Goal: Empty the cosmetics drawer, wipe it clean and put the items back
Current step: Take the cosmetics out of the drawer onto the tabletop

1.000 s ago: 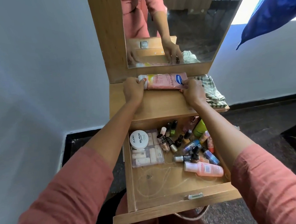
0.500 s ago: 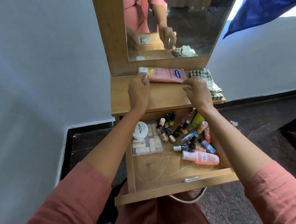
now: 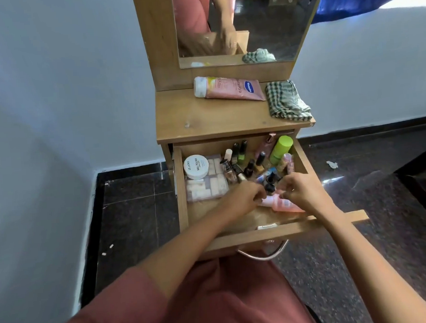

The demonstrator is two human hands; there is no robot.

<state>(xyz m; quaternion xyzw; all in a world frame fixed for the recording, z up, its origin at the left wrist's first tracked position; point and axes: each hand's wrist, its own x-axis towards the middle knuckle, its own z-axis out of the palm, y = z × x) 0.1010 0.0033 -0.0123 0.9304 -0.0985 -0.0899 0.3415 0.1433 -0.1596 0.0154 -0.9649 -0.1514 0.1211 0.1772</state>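
While the drawer (image 3: 238, 231) stands pulled out under the bench (image 3: 219, 116), both hands reach into its near right part. Left hand (image 3: 245, 199) and right hand (image 3: 301, 192): fingers curled at the pink bottle (image 3: 283, 204) lying there; firm grip cannot be told. Far right: nail polish bottles (image 3: 244, 159), green bottle (image 3: 281, 148). Far left: white jar (image 3: 196, 166) on clear box (image 3: 208, 186). On bench: pink tube (image 3: 227, 89), checked cloth (image 3: 286, 100) to its right.
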